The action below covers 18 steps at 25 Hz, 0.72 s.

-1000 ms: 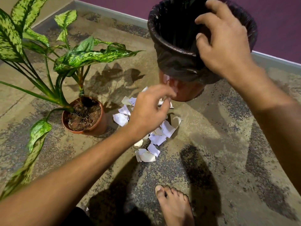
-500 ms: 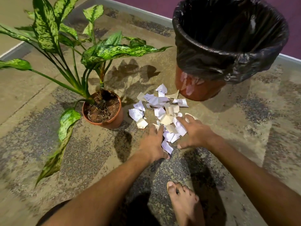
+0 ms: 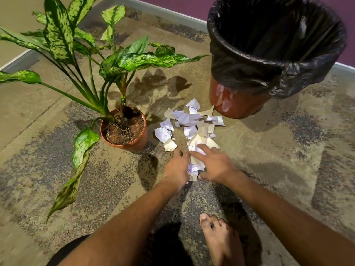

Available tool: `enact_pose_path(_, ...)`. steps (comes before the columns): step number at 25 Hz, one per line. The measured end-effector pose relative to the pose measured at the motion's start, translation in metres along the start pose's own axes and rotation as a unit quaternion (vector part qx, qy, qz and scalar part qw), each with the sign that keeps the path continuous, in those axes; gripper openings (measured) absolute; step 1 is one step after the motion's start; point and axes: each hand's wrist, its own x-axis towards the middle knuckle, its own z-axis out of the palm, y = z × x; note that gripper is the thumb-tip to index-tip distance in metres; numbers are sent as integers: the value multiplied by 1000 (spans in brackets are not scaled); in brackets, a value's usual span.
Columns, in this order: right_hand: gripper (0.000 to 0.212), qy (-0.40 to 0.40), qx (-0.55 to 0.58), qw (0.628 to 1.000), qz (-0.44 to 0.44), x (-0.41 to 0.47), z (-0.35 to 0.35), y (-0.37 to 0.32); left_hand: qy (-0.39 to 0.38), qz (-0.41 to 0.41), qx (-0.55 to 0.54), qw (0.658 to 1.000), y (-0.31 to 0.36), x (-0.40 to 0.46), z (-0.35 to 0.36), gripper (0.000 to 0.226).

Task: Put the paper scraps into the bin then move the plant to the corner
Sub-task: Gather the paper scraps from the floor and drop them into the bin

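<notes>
Since a moment ago both of my hands have drawn closer together over the near end of the scraps, and my right hand, which was up at the bin a second back, is now down on the floor with the left.

Taking the bin (image 3: 240, 104) as my landmark: it is the biggest thing here, a reddish-brown tub lined with a black bag (image 3: 276, 73) that folds over its rim, standing upright on the mottled floor (image 3: 288, 150) close to the purple wall (image 3: 192, 4). Well to the left of the bin stands the plant (image 3: 132, 58), long speckled green leaves rising from a terracotta pot (image 3: 137, 144) full of dark soil; one leaf tip reaches almost to the bin's rim. Between the pot and the bin, just in front of the bin's base, lie the paper scraps (image 3: 190, 121), a loose heap of torn white and cream pieces on the floor, none of them in the bin yet.

At the end of the heap farthest from the bin, my left hand (image 3: 177, 167) is cupped, fingers curled inward against the pile. My right hand (image 3: 215, 164) lies half open and flat, fingers spread across the top of the scraps, thumb down at the near edge. Several pieces are pressed between the two hands; I cannot tell whether either hand has truly closed on any. Farther still from the bin, my bare foot (image 3: 219, 240) rests on the floor.
</notes>
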Motion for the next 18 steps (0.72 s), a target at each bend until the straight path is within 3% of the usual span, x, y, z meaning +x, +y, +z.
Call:
enact_pose_path(3, 49, 5, 13, 1000, -4, -2, 3, -8, 22, 5, -35, 999, -6, 1, -2, 49)
enact_pose_path(5, 37, 17, 42, 999, 4, -4, 5, -9, 45, 7, -39, 998, -10, 2, -3, 35)
enact_pose_path(13, 35, 155, 171, 969, 82, -12, -13, 8, 82, -34, -118, 989, -12, 13, -16, 29)
enact_pose_path(18, 30, 234, 190, 952, 62, -23, -49, 14, 120, -32, -205, 971, 2, 13, -39, 21)
